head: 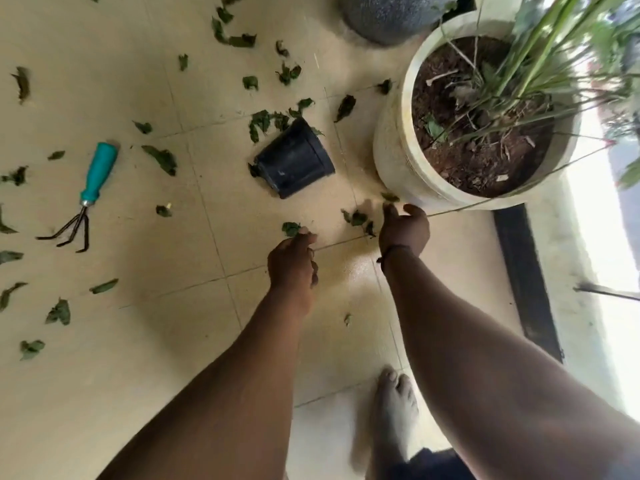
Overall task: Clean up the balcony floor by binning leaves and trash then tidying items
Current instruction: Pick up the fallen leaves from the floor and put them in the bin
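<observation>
Head view looks down on the tiled floor (104, 375), where many leaves (159, 159) lie scattered; none is binned yet, and no bin is in view; far left lies a hand rake (90, 188) with a teal handle, flat on the tiles, probably waiting for the tidying part; further right a black pot (294, 157) lies tipped on its side, with leaves around its base; it will need to be stood up later, I think; the left hand (292, 263) reaches low, fingers curled and pinching a leaf (291, 228) at the fingertips, so the gathering goes piece by piece; the right hand (403, 230) stretches toward a small leaf (389, 196) close against the big white planter (394, 147); its fingers are bent and narrow, but whether they hold it already I cannot tell, because of blur.
</observation>
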